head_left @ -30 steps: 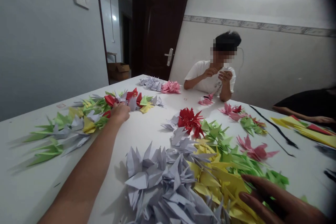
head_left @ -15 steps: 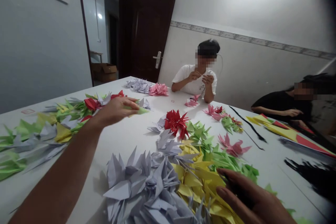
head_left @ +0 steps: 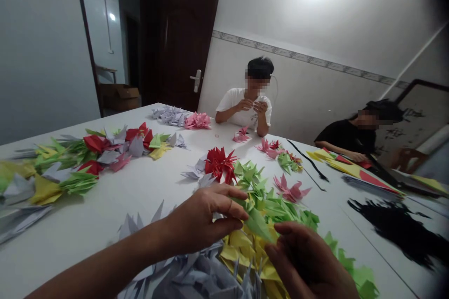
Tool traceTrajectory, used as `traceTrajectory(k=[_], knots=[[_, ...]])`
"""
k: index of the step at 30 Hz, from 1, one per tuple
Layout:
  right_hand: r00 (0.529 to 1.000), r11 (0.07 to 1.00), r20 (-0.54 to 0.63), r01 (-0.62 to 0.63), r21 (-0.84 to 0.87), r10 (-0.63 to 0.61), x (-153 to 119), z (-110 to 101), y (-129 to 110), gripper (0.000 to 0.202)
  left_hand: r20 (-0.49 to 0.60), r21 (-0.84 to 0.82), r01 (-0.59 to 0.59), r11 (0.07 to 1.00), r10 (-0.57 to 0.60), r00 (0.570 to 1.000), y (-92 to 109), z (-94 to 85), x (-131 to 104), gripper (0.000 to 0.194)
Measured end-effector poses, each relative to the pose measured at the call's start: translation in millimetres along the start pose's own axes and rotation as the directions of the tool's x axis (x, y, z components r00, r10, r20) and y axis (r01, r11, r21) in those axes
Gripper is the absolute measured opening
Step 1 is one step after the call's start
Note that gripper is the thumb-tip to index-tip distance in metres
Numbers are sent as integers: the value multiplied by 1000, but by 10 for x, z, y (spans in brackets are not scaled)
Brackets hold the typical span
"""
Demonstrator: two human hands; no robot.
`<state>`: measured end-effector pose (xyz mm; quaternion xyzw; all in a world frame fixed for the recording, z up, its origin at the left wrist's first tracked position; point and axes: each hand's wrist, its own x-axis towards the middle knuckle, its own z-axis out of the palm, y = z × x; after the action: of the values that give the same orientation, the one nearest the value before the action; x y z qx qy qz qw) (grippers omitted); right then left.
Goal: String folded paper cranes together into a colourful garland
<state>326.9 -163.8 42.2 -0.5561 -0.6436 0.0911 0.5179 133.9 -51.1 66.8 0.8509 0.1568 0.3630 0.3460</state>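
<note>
My left hand (head_left: 215, 212) pinches a light green folded paper piece (head_left: 258, 224) above the paper piles. Close by on the right, my right hand (head_left: 308, 257) has its thumb and fingers parted at the piece's lower tip; whether it grips the tip is unclear. Beneath both hands lie yellow folded papers (head_left: 233, 254) and grey-lilac folded papers (head_left: 196, 278). Green folded papers (head_left: 291, 209) run behind my right hand, and a red cluster (head_left: 220, 164) sits beyond my left hand.
Mixed coloured folded papers (head_left: 105, 147) spread over the white table (head_left: 147, 187) at left. A pink piece (head_left: 290, 189), black strands (head_left: 393, 229) and flat coloured sheets (head_left: 361, 173) lie at right. A person in white (head_left: 242, 112) and a person in black (head_left: 345, 138) sit across.
My left hand has come back from the left pile to the centre, bringing the green paper beside my right hand. The view has turned slightly right.
</note>
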Motion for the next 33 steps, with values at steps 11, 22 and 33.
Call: traceTrajectory(k=[11, 22, 33], knots=[[951, 907, 224, 277, -318, -213, 4, -112, -152, 24, -24, 135, -176, 975, 181, 983, 127, 77, -38, 14], [959, 859, 183, 276, -432, -216, 26, -48, -186, 32, -53, 154, -256, 954, 267, 962, 186, 114, -79, 14], [957, 775, 188, 288, -563, -219, -13, -9, -171, 45, -19, 153, -283, 947, 289, 957, 232, 136, -76, 17]])
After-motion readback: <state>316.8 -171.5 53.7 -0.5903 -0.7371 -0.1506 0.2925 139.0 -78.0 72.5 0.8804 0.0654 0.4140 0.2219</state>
